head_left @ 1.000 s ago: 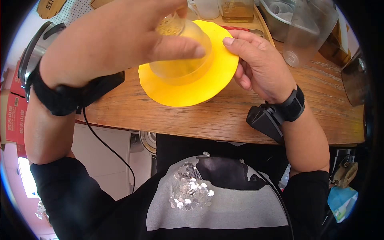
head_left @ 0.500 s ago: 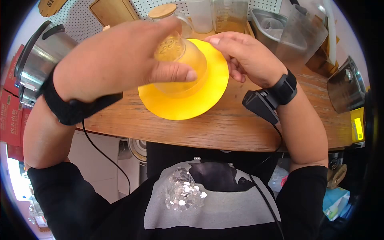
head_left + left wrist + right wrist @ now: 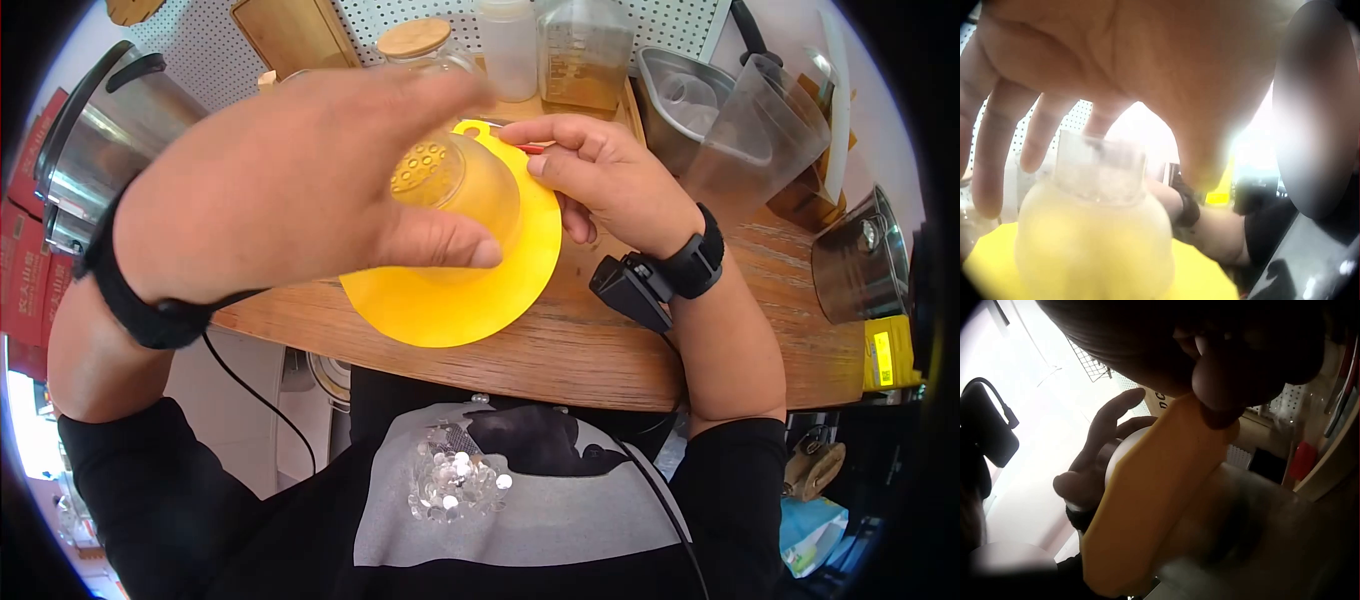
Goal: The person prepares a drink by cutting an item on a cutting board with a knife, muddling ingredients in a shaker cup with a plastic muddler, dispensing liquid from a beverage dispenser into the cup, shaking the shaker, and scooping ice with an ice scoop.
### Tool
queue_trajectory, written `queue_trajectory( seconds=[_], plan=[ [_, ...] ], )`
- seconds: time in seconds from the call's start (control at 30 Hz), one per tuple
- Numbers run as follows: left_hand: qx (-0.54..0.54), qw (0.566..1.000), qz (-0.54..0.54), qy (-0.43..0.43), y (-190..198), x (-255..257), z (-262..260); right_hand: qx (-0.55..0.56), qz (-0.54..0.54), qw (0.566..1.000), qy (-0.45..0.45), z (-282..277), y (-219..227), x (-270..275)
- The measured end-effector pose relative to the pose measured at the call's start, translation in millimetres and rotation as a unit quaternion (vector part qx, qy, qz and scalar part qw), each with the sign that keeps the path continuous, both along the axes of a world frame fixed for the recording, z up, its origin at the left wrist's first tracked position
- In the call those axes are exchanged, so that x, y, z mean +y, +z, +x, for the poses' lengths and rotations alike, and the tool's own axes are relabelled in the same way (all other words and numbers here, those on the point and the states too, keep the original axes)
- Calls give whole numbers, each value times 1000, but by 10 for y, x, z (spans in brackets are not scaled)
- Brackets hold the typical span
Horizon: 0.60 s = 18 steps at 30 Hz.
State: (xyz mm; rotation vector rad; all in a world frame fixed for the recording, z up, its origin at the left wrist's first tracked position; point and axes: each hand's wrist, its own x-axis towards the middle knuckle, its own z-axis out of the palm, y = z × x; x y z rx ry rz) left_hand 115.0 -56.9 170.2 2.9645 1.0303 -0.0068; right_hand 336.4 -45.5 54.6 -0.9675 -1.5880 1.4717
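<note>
A flat yellow disc (image 3: 450,310), round with a small loop (image 3: 470,128) at its far edge, bears a frosted see-through dome (image 3: 495,190) with a narrow open neck. My left hand (image 3: 290,190) hovers over the dome, fingers and thumb spread around its top. The left wrist view shows those fingers apart above the neck of the frosted dome (image 3: 1094,237). My right hand (image 3: 610,180) pinches the disc's far right rim between thumb and fingers, close to the loop. Seen edge-on in the right wrist view, the yellow disc (image 3: 1154,487) has a blurred see-through thing below it.
Behind the disc stand a jar with a wooden lid (image 3: 414,38), a frosted bottle (image 3: 506,55) and a square jug of amber liquid (image 3: 585,60). A metal pot (image 3: 150,110) is at the left. To the right are a clear tumbler (image 3: 765,130) and a steel bucket (image 3: 862,255).
The head view has tilted up, showing more of the back. The disc has come nearer the table's front edge, and its loop now shows. My right hand has moved along the rim.
</note>
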Motion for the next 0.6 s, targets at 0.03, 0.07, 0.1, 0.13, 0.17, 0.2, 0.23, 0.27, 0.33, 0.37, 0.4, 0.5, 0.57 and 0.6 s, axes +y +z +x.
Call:
queue_trajectory(
  seconds=[0.03, 0.07, 0.1, 0.13, 0.17, 0.2, 0.23, 0.27, 0.33, 0.37, 0.4, 0.5, 0.57, 0.6],
  plan=[
    [26, 1000, -3, 18, -56, 8, 14, 2, -2, 1000, 0, -5, -10, -1],
    [51, 998, -7, 36, -94, 18, 31, 21, -8, 1000, -1, -6, -15, 7],
    [50, 998, -7, 39, -83, -33, -14, 38, -12, 999, 0, -62, 2, -21],
    [35, 998, -25, 49, -74, -63, -16, 40, -14, 999, 2, -79, -10, -38],
    [20, 997, -44, 59, -60, -85, -20, 39, -2, 999, -3, -96, -22, -60],
    [21, 997, -46, 59, -47, -77, -37, 39, 9, 999, -9, -118, -35, -71],
    [38, 999, -36, 15, -27, -66, -52, 39, 8, 999, -9, -127, -33, -79],
    [54, 998, -25, -29, -9, -55, -67, 40, 6, 999, -14, -134, -25, -83],
    [85, 995, -13, -44, 29, -23, -100, 42, 5, 999, -19, -137, -38, -69],
    [117, 991, 0, -60, 41, -25, -111, 40, 10, 999, -21, -132, -61, -50],
    [118, 991, 0, -58, 47, -41, -115, 37, 16, 999, -23, -131, -79, -38],
    [85, 995, -10, -60, 21, -66, -133, 39, 27, 998, -30, -142, -99, -36],
    [-1, 999, 36, -33, -69, -36, -148, 41, 25, 998, -34, -135, -88, -58],
    [-3, 999, 36, -33, -69, -71, -105, 42, 24, 998, -37, -136, -79, -69]
  ],
)
